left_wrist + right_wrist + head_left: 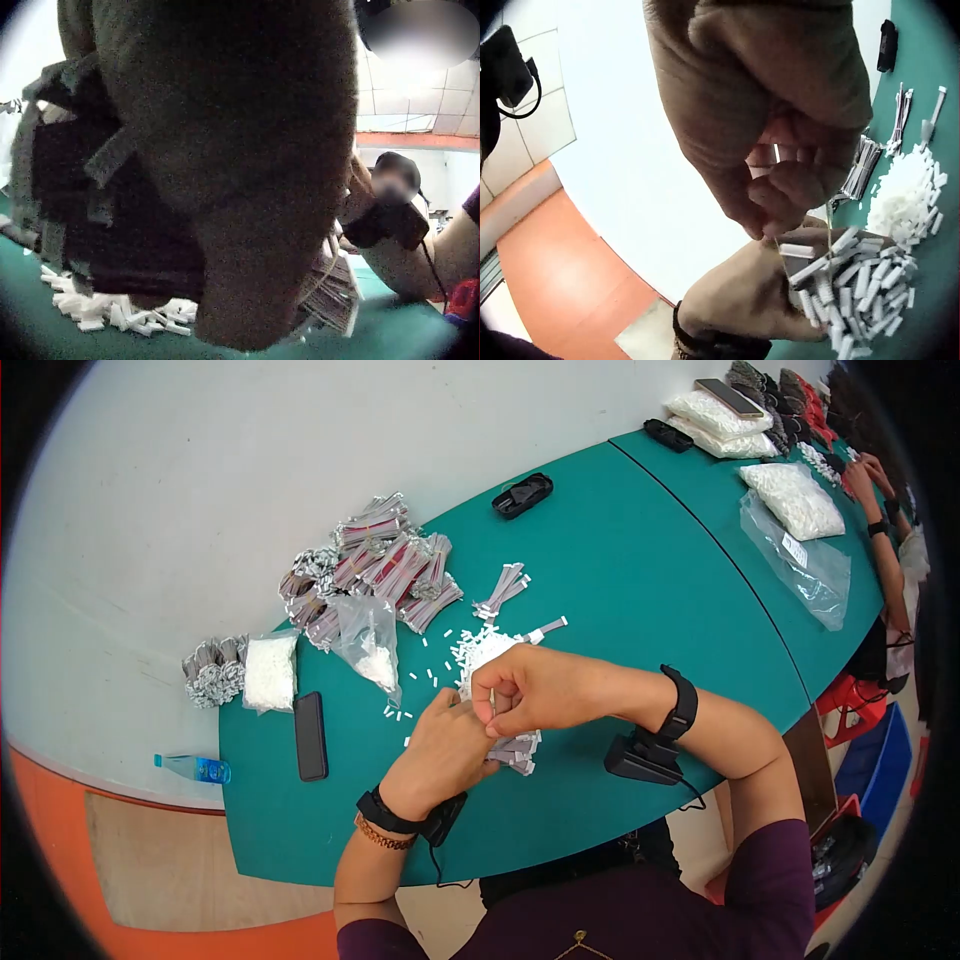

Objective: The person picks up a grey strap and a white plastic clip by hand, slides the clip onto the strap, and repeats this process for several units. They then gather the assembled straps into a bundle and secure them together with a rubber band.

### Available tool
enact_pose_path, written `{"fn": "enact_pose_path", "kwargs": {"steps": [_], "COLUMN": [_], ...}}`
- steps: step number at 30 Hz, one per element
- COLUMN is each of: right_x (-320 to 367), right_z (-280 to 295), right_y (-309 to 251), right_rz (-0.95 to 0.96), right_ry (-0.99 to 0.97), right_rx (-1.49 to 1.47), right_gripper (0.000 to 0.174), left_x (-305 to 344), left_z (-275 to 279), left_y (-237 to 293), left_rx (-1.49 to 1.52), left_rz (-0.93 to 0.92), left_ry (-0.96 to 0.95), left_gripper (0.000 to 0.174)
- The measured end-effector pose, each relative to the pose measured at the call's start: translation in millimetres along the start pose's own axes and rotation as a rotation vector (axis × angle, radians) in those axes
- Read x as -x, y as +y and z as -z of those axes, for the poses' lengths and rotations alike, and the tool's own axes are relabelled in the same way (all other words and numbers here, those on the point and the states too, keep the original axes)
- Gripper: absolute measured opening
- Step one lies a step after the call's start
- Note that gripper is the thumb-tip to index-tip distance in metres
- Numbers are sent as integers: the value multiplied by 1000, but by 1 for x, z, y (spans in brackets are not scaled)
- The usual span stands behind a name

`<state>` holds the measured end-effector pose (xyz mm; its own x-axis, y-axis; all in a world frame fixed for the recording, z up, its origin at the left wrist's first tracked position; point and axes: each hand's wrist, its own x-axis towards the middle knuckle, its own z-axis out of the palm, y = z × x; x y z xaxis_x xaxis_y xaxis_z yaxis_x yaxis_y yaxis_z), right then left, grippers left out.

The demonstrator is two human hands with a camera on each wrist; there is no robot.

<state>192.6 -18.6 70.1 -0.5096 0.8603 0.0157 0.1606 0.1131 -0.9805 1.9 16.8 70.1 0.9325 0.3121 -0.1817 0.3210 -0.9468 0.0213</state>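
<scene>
My left hand (447, 748) grips a bundle of short grey flat cables (517, 752); their white connector ends (862, 292) fan out in the right wrist view. Close above it, my right hand (555, 685) has its fingers curled, pinching a thin yellowish band (829, 225) that stretches down to the bundle. Part of the bundle is hidden behind the left hand (247, 150). Just beyond the hands lies a heap of loose white pieces (487, 650), with a single cable (547, 630) beside it.
Tied cable bundles (385, 565) are piled at the table's far edge, near a clear bag (368, 645). Two loose bundles (502, 592) lie beyond the heap. A white packet (270, 672), phone (311, 736) and bottle (195, 767) are at left. Another person's arms (880, 550) are at right.
</scene>
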Motion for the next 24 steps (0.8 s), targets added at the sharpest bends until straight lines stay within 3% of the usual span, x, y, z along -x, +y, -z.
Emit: {"fn": "enact_pose_path", "kwargs": {"steps": [10, 13, 19, 24], "right_x": [-5, -6, -7, -5], "right_z": [19, 17, 19, 21], "right_y": [5, 9, 6, 4], "right_rz": [-179, -178, -165, -104], "right_ry": [-19, -31, 64, 140], "right_rx": [-284, -404, -445, -422], "right_gripper": [12, 12, 10, 6], "left_x": [3, 4, 3, -1], "left_z": [0, 3, 5, 9], "left_y": [-7, -11, -18, -15], "left_rx": [118, 173, 115, -7], "left_rz": [9, -44, 61, 150], "left_ry": [459, 485, 470, 654], "left_gripper": [48, 45, 42, 46]}}
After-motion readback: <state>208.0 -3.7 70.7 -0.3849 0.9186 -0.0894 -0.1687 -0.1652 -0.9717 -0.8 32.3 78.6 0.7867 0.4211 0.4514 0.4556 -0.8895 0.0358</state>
